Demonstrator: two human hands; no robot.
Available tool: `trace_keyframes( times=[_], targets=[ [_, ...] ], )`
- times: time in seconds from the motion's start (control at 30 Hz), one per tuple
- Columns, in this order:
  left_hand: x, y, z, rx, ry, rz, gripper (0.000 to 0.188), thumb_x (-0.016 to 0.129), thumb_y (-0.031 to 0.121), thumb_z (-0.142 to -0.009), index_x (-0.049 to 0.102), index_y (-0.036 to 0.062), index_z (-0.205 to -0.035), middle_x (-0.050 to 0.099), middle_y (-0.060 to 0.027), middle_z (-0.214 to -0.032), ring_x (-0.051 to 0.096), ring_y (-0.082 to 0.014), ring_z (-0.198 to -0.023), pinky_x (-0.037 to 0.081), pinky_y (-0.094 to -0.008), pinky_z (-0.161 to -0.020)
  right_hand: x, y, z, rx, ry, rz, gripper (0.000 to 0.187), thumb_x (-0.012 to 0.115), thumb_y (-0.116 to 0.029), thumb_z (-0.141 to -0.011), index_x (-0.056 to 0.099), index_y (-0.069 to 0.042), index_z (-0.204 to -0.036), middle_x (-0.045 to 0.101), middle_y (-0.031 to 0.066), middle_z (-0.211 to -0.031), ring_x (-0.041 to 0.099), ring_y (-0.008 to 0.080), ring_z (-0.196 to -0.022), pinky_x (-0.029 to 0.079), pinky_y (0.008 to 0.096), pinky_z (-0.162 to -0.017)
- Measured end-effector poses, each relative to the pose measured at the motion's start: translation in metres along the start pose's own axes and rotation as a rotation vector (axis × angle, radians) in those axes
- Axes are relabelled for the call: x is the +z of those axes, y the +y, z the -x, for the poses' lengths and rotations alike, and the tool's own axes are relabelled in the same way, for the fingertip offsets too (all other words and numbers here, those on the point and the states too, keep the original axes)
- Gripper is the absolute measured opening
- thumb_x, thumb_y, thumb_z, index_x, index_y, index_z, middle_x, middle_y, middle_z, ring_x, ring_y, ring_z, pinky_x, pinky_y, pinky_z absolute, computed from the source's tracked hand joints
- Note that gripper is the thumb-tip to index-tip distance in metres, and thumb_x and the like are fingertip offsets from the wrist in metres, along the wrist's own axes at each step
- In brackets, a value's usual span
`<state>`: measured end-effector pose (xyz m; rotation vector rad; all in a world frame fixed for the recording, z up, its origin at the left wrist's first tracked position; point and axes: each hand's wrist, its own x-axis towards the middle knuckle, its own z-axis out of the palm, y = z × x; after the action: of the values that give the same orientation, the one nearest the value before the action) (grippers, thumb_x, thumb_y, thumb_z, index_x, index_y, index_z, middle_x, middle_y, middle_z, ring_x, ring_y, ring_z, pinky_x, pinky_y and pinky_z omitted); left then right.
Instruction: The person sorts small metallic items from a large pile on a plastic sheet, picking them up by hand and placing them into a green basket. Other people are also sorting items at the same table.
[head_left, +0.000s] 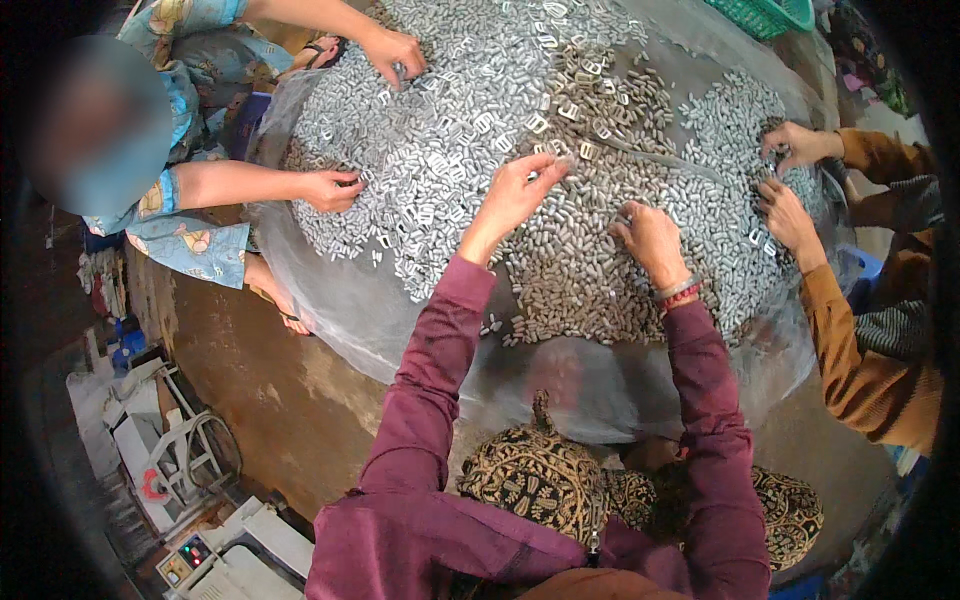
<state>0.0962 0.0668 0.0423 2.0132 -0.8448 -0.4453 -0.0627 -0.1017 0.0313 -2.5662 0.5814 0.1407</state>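
A wide heap of small silvery and brownish metal pieces (575, 290), shaped like short capsules, lies spread before me. Pale slotted strap buckles (484, 124) are scattered among them. My left hand (513, 203) reaches over the middle of the heap with thumb and fingers pinched together; a greyish, see-through bit shows at the tips, too blurred to name. Lower and to the right, my right hand (652, 242) hovers close over the brownish pieces. Its fingers are curled in with the tips together, and what they hold is hidden.
A sheer mesh sheet (345, 325) lies under the heap. Across on the left, a person's hands (330, 190) pick at the pieces; at the right, another person's hands (790, 215) do likewise. A green basket (765, 15) stands at the far right. Pale machines (240, 560) stand lower left.
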Motion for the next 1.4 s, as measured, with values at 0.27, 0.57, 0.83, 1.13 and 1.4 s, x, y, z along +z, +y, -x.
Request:
trace_keyframes(
  times=[0.27,0.57,0.83,1.13,1.4],
  targets=[
    [-0.037,0.016,-0.002,-0.122,-0.045,1.464,0.023,0.053,0.025,-0.081,0.055,0.0036,-0.089,0.054,-0.0056,-0.089,0.051,-0.0146,-0.063,0.031,-0.0178,-0.037,-0.049,0.012,0.005,0.136,-0.251,-1.688,0.01,0.058,-0.016,-0.083,0.049,-0.011,-0.083,0.06,0.0047,-0.09,0.058,0.014,-0.075,0.046,0.0253,-0.053],
    [-0.001,-0.002,-0.053,0.128,0.027,-0.275,0.027,0.072,0.015,-0.072,0.068,0.0061,-0.096,0.062,-0.0119,-0.084,0.061,-0.0285,-0.07,0.049,-0.038,-0.064,-0.013,0.005,-0.104,-0.318,0.254,-0.491,0.021,0.064,-0.024,-0.083,0.06,-0.005,-0.091,0.061,0.01,-0.066,0.064,0.0225,-0.066,0.05,0.0357,-0.061],
    [-0.002,-0.023,0.007,0.187,-0.06,-0.307,0.019,0.063,0.014,-0.084,0.061,0.0043,-0.1,0.059,-0.0105,-0.08,0.06,-0.0289,-0.073,0.047,-0.0374,-0.058,0.035,-0.026,-0.06,-0.099,0.031,-0.076,0.019,0.062,-0.024,-0.08,0.059,-0.008,-0.088,0.065,0.0155,-0.077,0.064,0.0356,-0.074,0.051,0.0466,-0.064],
    [-0.021,0.0,0.006,-0.266,-0.102,1.556,0.026,0.051,0.024,-0.087,0.046,0.0041,-0.072,0.048,-0.0108,-0.094,0.042,-0.0107,-0.065,0.03,-0.0144,-0.034,-0.035,0.018,0.004,0.171,-0.191,-1.789,0.006,0.055,-0.01,-0.08,0.05,-0.012,-0.083,0.051,-0.0006,-0.081,0.048,0.0074,-0.072,0.034,0.0169,-0.049],
    [-0.004,0.002,-0.062,0.026,-0.209,0.051,0.03,0.067,0.021,-0.079,0.065,0.0091,-0.106,0.059,-0.0046,-0.072,0.057,-0.0175,-0.059,0.046,-0.0289,-0.05,-0.06,0.015,-0.028,0.178,-0.216,-1.021,0.023,0.06,-0.019,-0.084,0.059,-0.005,-0.103,0.057,0.0004,-0.076,0.054,0.0086,-0.064,0.044,0.0223,-0.053]
  ],
)
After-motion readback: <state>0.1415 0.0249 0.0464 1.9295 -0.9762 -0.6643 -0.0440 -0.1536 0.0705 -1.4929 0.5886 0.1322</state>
